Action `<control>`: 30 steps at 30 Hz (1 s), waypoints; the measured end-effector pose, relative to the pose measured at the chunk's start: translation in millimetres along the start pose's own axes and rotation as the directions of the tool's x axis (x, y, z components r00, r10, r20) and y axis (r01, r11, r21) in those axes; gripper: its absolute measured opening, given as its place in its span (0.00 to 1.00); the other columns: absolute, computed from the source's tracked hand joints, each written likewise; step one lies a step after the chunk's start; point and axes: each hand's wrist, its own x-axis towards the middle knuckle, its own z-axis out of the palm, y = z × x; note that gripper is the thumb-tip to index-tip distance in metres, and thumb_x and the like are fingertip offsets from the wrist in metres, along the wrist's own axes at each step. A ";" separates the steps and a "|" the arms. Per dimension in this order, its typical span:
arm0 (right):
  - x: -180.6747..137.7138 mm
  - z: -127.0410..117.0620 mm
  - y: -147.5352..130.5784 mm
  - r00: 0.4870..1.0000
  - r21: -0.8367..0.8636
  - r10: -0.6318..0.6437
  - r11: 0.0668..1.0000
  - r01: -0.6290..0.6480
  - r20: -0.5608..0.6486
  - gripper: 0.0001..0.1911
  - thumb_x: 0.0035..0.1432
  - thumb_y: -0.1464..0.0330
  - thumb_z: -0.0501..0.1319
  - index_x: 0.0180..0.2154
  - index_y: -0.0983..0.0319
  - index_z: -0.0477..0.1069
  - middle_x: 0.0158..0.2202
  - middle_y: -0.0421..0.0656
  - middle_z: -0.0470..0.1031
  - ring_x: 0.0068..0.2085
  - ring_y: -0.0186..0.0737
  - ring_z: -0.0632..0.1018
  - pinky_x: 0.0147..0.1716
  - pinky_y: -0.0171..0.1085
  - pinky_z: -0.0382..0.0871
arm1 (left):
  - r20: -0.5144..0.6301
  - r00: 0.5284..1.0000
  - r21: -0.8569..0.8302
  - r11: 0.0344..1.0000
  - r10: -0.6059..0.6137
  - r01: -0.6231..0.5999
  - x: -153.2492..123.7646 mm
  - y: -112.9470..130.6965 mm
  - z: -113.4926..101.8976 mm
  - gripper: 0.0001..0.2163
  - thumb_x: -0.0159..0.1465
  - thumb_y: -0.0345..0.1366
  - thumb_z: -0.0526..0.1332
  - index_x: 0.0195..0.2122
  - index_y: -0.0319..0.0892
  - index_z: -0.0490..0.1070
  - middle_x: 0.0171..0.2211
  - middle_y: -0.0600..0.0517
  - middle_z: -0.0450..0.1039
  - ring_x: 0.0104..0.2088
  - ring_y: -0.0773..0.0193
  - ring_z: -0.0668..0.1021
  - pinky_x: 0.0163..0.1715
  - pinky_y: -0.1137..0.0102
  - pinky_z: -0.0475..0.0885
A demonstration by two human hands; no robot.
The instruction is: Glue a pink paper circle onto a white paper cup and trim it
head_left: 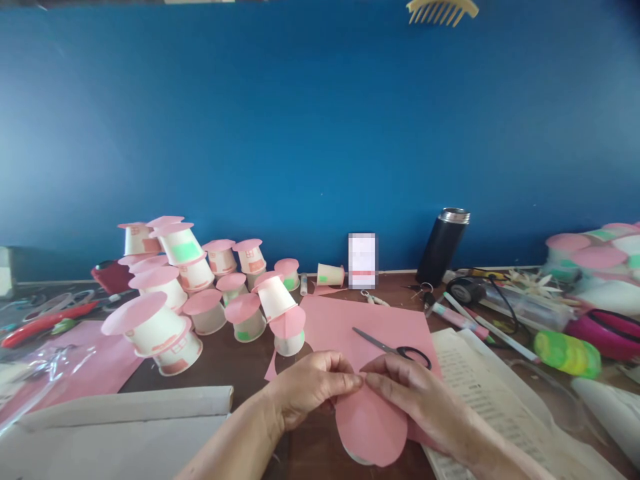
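Note:
My left hand (311,388) and my right hand (416,393) meet at the fingertips over a round pink paper piece (371,427), both pinching its upper edge. A white paper cup rim peeks out beneath the pink piece at its lower edge (356,457). Just behind my hands lies a pink paper sheet (345,327) with black-handled scissors (393,348) resting on it.
Several white paper cups with pink round tops (165,320) are piled at the left. A black flask (442,245) stands by the blue wall. Printed paper (480,393) lies at the right, a green tape roll (567,352) and clutter beyond. White cardboard (120,427) covers the front left.

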 end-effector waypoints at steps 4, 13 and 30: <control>-0.4 -0.4 -2.2 1.000 -0.026 -0.002 1.000 0.002 -0.004 0.23 0.62 0.48 0.62 0.39 0.63 0.77 0.38 0.46 0.78 0.40 0.46 0.75 0.37 0.40 0.68 | -0.011 1.000 0.002 1.000 -0.004 0.004 1.1 -0.4 -0.2 0.17 0.49 0.46 0.70 0.30 0.40 0.69 0.23 0.57 0.65 0.25 0.70 0.65 0.25 0.72 0.55; -1.3 -0.2 -2.6 0.999 -0.047 -0.034 0.998 0.033 -0.014 0.24 0.65 0.48 0.59 0.38 0.63 0.74 0.37 0.45 0.76 0.40 0.44 0.73 0.37 0.40 0.66 | -0.040 0.999 0.014 1.000 0.003 -0.002 1.8 -1.3 1.3 0.18 0.52 0.49 0.70 0.30 0.40 0.69 0.23 0.58 0.64 0.24 0.71 0.63 0.24 0.72 0.53; -11.5 -22.3 -13.1 0.993 -0.161 0.041 0.987 -0.022 0.112 0.29 0.59 0.45 0.62 0.49 0.62 0.74 0.44 0.48 0.76 0.47 0.52 0.75 0.46 0.45 0.68 | 0.072 0.997 0.024 0.999 0.039 -0.041 -0.6 -0.7 -11.1 0.22 0.51 0.49 0.73 0.35 0.39 0.69 0.26 0.57 0.67 0.25 0.72 0.66 0.25 0.73 0.58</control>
